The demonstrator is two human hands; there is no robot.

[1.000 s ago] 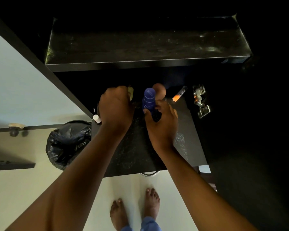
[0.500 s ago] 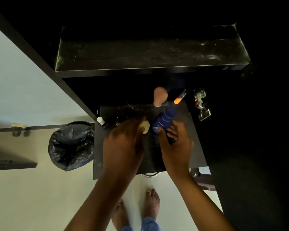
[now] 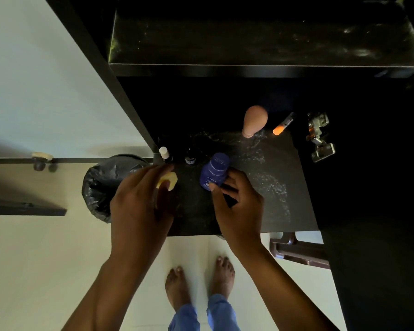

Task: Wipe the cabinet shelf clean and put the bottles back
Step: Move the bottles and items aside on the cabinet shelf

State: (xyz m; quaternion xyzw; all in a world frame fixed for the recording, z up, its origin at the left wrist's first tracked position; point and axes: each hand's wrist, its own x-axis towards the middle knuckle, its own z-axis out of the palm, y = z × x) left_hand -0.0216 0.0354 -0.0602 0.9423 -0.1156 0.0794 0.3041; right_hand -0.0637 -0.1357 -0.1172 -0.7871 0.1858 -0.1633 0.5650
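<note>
Bottle-return step. Right hand (image 3: 239, 206) grips blue Nivea bottle (image 3: 214, 172); left hand (image 3: 139, 204) pinches yellowish object (image 3: 169, 180). Next, likely: stand bottle upright on lower shelf (image 3: 284, 187).

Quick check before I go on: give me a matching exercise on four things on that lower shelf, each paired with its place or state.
Things:
1. blue bottle
2. peach bottle
3. orange-tipped tube
4. white-capped bottle

Places or states:
A. at the shelf's left edge, above the left hand
B. lying tilted, right of the peach bottle
C. gripped by the right hand
D. standing free at the back of the shelf

Pairs: 1-C, 2-D, 3-B, 4-A
</note>
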